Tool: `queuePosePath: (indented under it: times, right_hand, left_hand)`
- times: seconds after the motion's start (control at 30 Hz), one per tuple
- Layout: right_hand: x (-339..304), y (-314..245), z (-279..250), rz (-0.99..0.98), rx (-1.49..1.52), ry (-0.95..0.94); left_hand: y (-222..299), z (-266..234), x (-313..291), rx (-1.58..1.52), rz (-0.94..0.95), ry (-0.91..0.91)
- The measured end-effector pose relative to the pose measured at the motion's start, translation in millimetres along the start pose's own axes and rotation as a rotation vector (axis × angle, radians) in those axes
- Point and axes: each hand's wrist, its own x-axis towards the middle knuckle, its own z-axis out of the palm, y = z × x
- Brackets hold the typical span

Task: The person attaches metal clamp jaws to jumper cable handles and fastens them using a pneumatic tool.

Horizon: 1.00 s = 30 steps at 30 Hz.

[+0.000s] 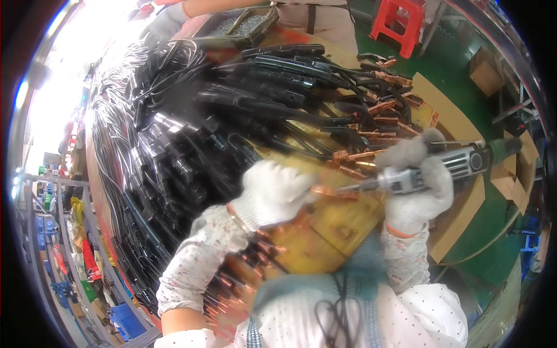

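A worker in white knit gloves and floral sleeves brings a silver, ribbed, cylindrical power tool (432, 171) to a slim copper-coloured metal piece (339, 193) above the yellow-stained worktop (325, 235), between its middle and its right edge. The right hand (428, 188) is wrapped around the tool's body, its slender bit pointing left and meeting or nearly meeting the piece; blur hides which. The left hand (272, 194) is closed, holding the piece's left end, the exact finger placement also lost to blur.

Long black plastic handles (278, 104) lie heaped from the worktop's left edge across its middle, some ending in copper-coloured metal clamp heads (383, 108) toward the far right corner. More copper-coloured tips (249, 255) crowd the near edge, beside the worker's left forearm. Grey cables (113, 110) spill along the left edge. At the far edge, a dark tray of small metal parts (243, 26) stands near a co-worker's gloved hand (165, 22). Beyond the right edge, a red plastic stool (397, 26) and a brown cardboard box (486, 71) stand on the green floor (490, 232).
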Motion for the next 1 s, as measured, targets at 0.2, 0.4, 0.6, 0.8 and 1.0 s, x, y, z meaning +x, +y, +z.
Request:
queuePosePath:
  times: [0.2, 0.4, 0.6, 0.8, 1.0]
  right_hand:
    - [-9.2, 18.6, 38.9, 0.151, -0.161, 0.051]
    - [-13.4, 24.6, 37.7, 0.113, -0.205, -0.060]
    - [-16.6, 24.6, 43.9, 0.116, -0.256, -0.119]
    - [-14.0, 20.9, 46.0, 0.033, -0.454, -0.285]
    - [-16.9, 24.3, 45.4, -0.002, -0.480, -0.329]
  left_hand:
    - [-0.5, 1.5, 4.7, 0.004, -0.064, -0.027]
    - [3.5, -4.3, 7.5, -0.015, -0.117, -0.184]
    - [6.2, -5.7, 9.7, -0.014, -0.169, -0.296]
    - [11.8, -2.2, 11.1, 0.020, -0.200, -0.246]
    - [11.1, 1.0, 7.0, 0.025, -0.202, -0.238]
